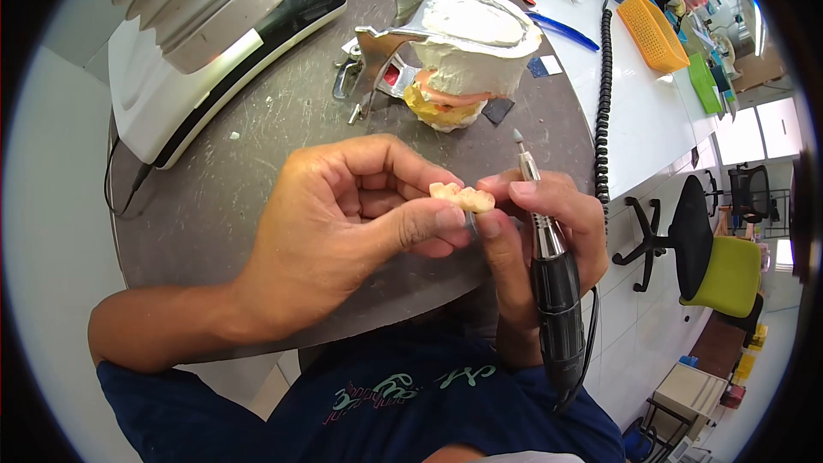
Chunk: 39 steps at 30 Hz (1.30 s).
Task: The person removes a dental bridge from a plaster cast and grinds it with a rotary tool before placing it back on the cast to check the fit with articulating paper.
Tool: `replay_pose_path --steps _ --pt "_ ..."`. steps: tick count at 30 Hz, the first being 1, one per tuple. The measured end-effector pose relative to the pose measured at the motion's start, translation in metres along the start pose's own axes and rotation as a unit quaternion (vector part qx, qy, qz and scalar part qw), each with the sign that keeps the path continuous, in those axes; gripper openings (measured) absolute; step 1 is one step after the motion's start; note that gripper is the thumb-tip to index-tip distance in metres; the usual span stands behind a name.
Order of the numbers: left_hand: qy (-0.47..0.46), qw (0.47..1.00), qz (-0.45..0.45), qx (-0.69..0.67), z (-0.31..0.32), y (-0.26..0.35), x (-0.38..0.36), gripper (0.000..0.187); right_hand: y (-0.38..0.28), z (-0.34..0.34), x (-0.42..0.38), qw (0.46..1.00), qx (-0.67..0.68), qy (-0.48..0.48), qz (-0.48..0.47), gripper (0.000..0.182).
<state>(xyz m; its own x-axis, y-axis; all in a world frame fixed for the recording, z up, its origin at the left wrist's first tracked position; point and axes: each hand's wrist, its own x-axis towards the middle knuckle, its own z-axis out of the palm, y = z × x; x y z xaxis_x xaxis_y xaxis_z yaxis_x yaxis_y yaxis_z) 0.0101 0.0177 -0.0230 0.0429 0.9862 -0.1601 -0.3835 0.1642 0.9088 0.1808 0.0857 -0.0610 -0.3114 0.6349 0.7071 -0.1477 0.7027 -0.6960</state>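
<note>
Left hand (343, 223): pinches the dental bridge (463, 197) — frame centre.
Right hand (536, 223): fingers touch the bridge, gripping the rotary handpiece (549, 266) — tip up.
Behind: plaster model (467, 56), upper centre.

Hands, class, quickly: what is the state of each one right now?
Left hand: closed, pinching the small tooth-shaped piece between thumb and fingers.
Right hand: closed around the rotary handpiece, fingertips also touching the piece.
</note>
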Motion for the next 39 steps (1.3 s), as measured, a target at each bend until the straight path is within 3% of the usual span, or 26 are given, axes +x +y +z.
replay_pose_path --steps 14,17,22,26,39 --pt "0.028 0.997 0.076 0.007 0.002 -0.007 0.002 0.023 0.003 0.002 -0.002 1.000 -0.007 0.009 -0.014 0.035" --pt "0.040 0.996 0.071 -0.024 0.001 -0.006 0.002 0.024 0.003 -0.005 0.001 0.999 -0.023 0.015 -0.031 0.030" --pt "-0.035 0.997 0.004 -0.073 -0.005 -0.001 0.003 0.030 -0.002 -0.005 0.000 0.997 -0.033 -0.001 -0.064 0.020" --pt "-0.042 0.996 -0.011 -0.081 -0.007 0.000 0.006 0.031 -0.006 0.001 -0.002 0.997 0.034 0.013 -0.061 0.034" --pt "-0.064 0.990 -0.068 -0.106 -0.012 0.004 0.007 0.031 0.004 -0.007 0.001 0.994 0.050 -0.068 -0.067 0.041"
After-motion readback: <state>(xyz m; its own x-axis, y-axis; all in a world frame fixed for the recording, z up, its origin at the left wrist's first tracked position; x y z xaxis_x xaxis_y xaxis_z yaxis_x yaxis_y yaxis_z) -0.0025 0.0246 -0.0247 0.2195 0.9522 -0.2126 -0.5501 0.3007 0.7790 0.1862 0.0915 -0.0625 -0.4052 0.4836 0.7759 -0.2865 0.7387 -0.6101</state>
